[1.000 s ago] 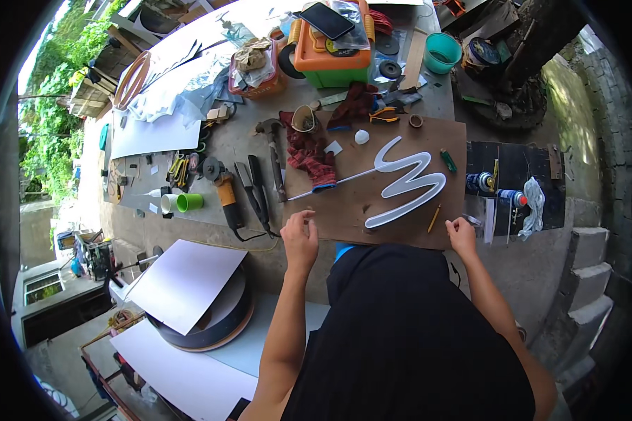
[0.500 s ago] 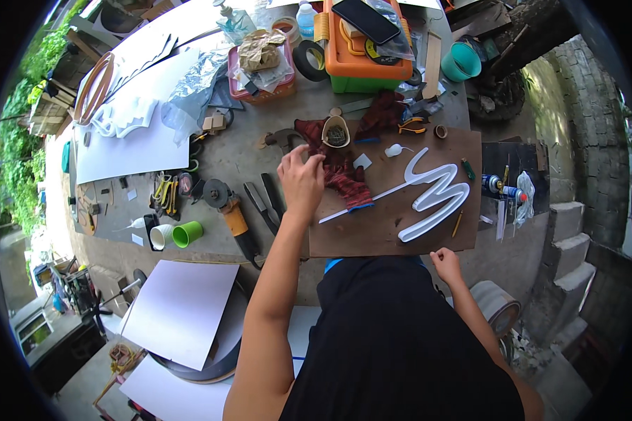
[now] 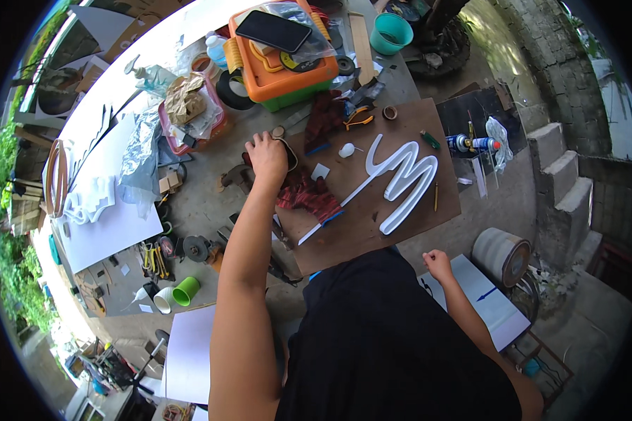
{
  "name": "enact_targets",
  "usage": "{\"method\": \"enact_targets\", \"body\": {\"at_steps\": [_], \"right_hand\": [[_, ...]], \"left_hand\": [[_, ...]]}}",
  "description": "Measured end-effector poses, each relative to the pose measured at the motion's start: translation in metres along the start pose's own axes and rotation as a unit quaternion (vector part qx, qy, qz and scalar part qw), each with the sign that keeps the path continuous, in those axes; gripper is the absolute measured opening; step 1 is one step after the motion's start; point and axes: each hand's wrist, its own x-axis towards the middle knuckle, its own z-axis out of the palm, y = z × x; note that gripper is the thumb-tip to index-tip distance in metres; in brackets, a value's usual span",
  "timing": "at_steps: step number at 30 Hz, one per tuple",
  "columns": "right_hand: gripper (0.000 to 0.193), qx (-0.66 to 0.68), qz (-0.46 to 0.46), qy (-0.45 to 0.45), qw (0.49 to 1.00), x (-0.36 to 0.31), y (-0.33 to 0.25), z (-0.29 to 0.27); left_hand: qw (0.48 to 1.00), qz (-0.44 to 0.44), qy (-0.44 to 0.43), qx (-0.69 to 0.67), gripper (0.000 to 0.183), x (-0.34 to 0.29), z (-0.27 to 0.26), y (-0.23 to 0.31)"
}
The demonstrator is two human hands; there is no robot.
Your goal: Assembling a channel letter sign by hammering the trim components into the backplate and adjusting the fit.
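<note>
My left hand [image 3: 267,156] reaches over the table, fingers bent down beside a small tan cup [image 3: 290,156]. It covers much of the cup, and what its fingertips grip is hidden. Just below lies a dark red work glove [image 3: 310,200] with a blue cuff edge, across a thin white strip [image 3: 357,191]. A white zigzag channel piece [image 3: 409,184] rests on the brown board [image 3: 400,116], right of the glove. My right hand [image 3: 438,265] is curled closed off the board's near edge, with nothing visible in it. A small white squeeze bottle [image 3: 347,149] stands near the board's middle.
An orange and green toolbox [image 3: 288,81] with a phone [image 3: 273,31] on its lid stands at the back, beside a pink container [image 3: 207,123]. Orange pliers [image 3: 359,118] and another red glove [image 3: 324,119] lie nearby. Left of my arm is an angle grinder [image 3: 200,249].
My left hand has moved forward to the tan cup and its fingers now hide much of it. The view has turned and shifted, so the table appears tilted. My right hand stays closed.
</note>
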Motion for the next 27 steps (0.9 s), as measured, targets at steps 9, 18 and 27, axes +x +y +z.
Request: {"method": "enact_targets", "body": {"at_steps": [9, 18, 27], "right_hand": [[0.028, 0.052, -0.009, -0.027, 0.998, -0.001, -0.004, 0.014], [0.027, 0.051, 0.006, -0.031, 0.998, 0.009, 0.034, 0.006], [0.026, 0.095, 0.032, -0.052, 0.994, 0.009, 0.024, -0.007]], "left_hand": [[0.997, 0.061, 0.030, 0.038, 0.020, 0.002, 0.001, -0.006], [0.994, 0.075, 0.058, 0.047, 0.018, -0.007, -0.014, -0.012], [0.991, 0.025, 0.094, -0.088, 0.015, -0.023, -0.040, -0.027]]}}
